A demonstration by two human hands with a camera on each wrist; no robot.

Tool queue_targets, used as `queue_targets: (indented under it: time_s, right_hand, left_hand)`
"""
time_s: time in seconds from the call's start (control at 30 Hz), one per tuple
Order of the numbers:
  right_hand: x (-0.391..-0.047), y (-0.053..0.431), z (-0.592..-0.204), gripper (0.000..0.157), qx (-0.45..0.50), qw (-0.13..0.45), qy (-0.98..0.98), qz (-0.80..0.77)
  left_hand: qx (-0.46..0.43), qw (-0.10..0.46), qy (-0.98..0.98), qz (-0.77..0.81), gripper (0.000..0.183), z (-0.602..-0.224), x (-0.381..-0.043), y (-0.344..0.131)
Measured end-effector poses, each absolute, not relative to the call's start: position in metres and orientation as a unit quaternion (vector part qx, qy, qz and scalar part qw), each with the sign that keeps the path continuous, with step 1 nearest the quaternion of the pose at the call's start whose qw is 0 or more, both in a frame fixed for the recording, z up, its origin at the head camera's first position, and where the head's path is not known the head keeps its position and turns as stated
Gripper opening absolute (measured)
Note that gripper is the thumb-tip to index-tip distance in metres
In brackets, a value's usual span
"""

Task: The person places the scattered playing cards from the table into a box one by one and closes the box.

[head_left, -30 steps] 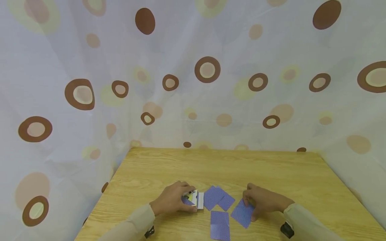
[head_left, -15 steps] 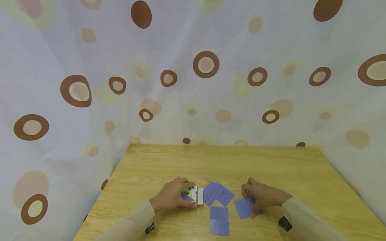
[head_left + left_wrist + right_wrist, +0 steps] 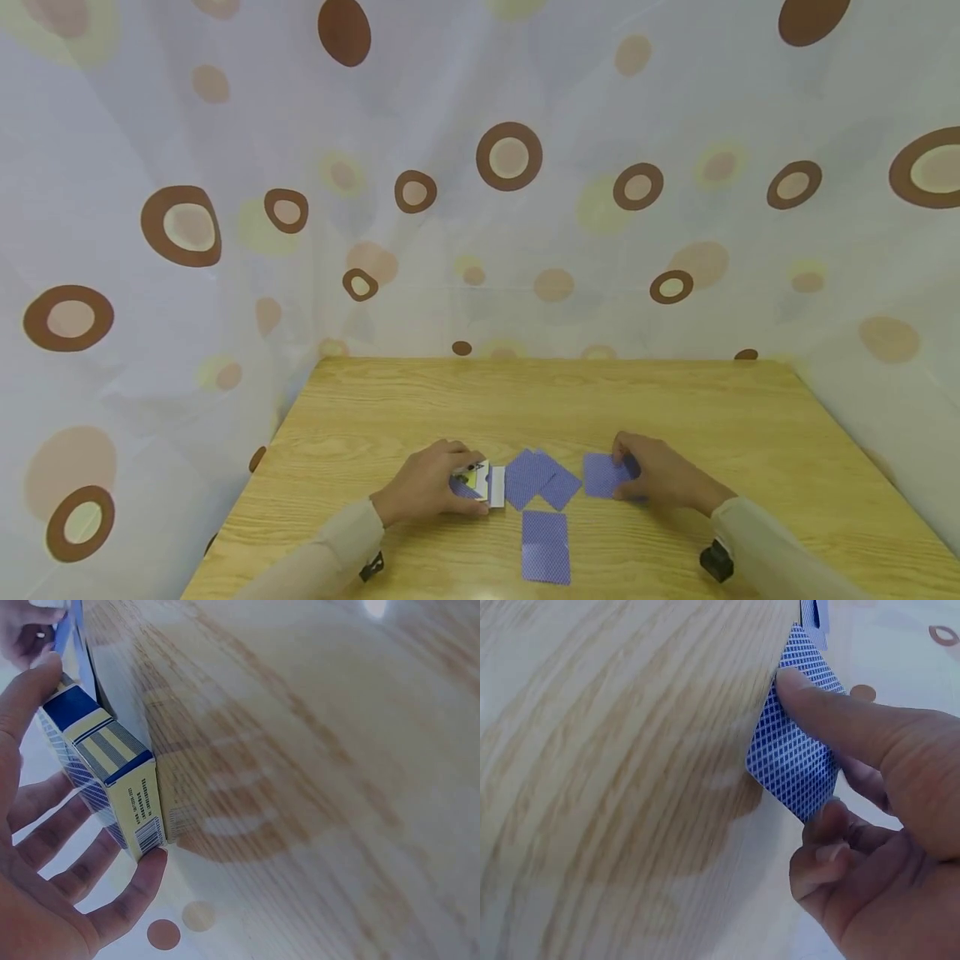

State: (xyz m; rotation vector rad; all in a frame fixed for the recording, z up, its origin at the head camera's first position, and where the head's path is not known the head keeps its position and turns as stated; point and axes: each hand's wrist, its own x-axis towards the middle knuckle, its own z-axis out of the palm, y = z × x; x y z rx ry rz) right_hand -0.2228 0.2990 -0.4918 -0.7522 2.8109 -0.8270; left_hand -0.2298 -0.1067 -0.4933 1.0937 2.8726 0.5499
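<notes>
My left hand point(image 3: 426, 492) grips a small card box point(image 3: 112, 761), blue and cream with a barcode on its end, by its edges at the table's left-middle. A white flap point(image 3: 497, 487) sticks out from the box's right end. Over on the right, my right hand point(image 3: 664, 478) pinches a blue-patterned playing card point(image 3: 602, 475), with the thumb on its patterned back in the right wrist view. Whether more cards lie under it I cannot tell. Between the hands, two overlapping cards point(image 3: 527, 480) lie face down.
Another face-down card point(image 3: 546, 547) lies nearer the front, below the overlapping pair. The wooden table point(image 3: 555, 408) ends at the back and left against a white curtain point(image 3: 555, 225) with brown dots and rings.
My right hand has turned its card from slanted to nearly square and moved it back across the table, level with the overlapping pair. My left hand keeps its grip on the card box.
</notes>
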Motion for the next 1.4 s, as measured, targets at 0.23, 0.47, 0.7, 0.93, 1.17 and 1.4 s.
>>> queue_targets:
  time_s: [0.23, 0.47, 0.7, 0.93, 1.17, 1.4]
  right_hand:
    - [-0.222, 0.309, -0.493, 0.051, -0.245, 0.093, 0.933, -0.247]
    - [-0.218, 0.311, -0.488, 0.054, -0.212, 0.087, 0.936, -0.268]
    - [-0.213, 0.311, -0.487, 0.062, -0.206, 0.107, 0.934, -0.273]
    - [-0.217, 0.314, -0.489, 0.064, -0.194, 0.082, 0.944, -0.254]
    - [-0.221, 0.317, -0.488, 0.069, -0.201, 0.030, 0.956, -0.211]
    - [-0.217, 0.315, -0.485, 0.073, -0.198, 0.010, 0.961, -0.192]
  left_hand:
    - [0.350, 0.010, 0.920, 0.178, 0.079, -0.492, -0.230, -0.107]
    - [0.355, 0.003, 0.918, 0.177, 0.080, -0.497, -0.231, -0.108]
    - [0.356, 0.002, 0.918, 0.178, 0.078, -0.496, -0.230, -0.108]
    - [0.355, 0.003, 0.918, 0.178, 0.078, -0.492, -0.228, -0.107]
    - [0.359, -0.004, 0.916, 0.177, 0.079, -0.493, -0.230, -0.107]
    - [0.357, -0.001, 0.918, 0.171, 0.079, -0.492, -0.229, -0.106]
